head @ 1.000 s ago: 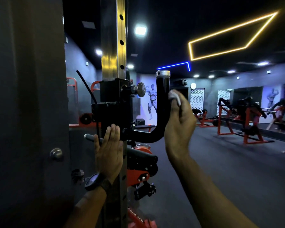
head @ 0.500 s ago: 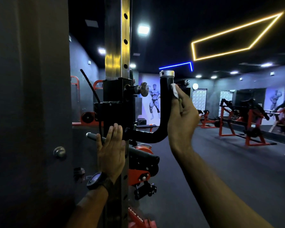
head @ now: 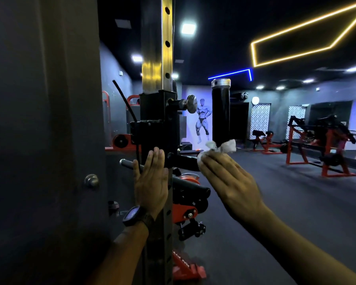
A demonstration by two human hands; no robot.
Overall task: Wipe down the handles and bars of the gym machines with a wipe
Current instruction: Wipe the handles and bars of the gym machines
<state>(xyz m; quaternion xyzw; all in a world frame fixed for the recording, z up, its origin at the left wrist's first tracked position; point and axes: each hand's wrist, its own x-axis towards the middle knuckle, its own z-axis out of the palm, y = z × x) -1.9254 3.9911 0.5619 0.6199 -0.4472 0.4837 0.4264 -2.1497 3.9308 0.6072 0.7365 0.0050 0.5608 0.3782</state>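
A black J-shaped handle [head: 220, 112] with a silver cap juts from a black bracket on the perforated steel upright [head: 156, 44]. My right hand [head: 228, 182] wraps the white wipe [head: 222, 148] around the handle's lower bend, where upright and horizontal parts meet; wipe ends stick out above my fingers. My left hand [head: 151, 182], a dark watch on its wrist, rests flat with straight fingers against the upright just below the bracket.
A grey wall panel with a round knob [head: 92, 180] fills the left. A pop-pin knob [head: 190, 103] sticks out of the bracket. Red and black machine parts [head: 188, 204] sit below the handle. Red machines [head: 325, 140] stand across the dark floor at right.
My right hand has slid the wipe down the handle, from near the silver cap to the lower bend. My left hand stays on the upright.
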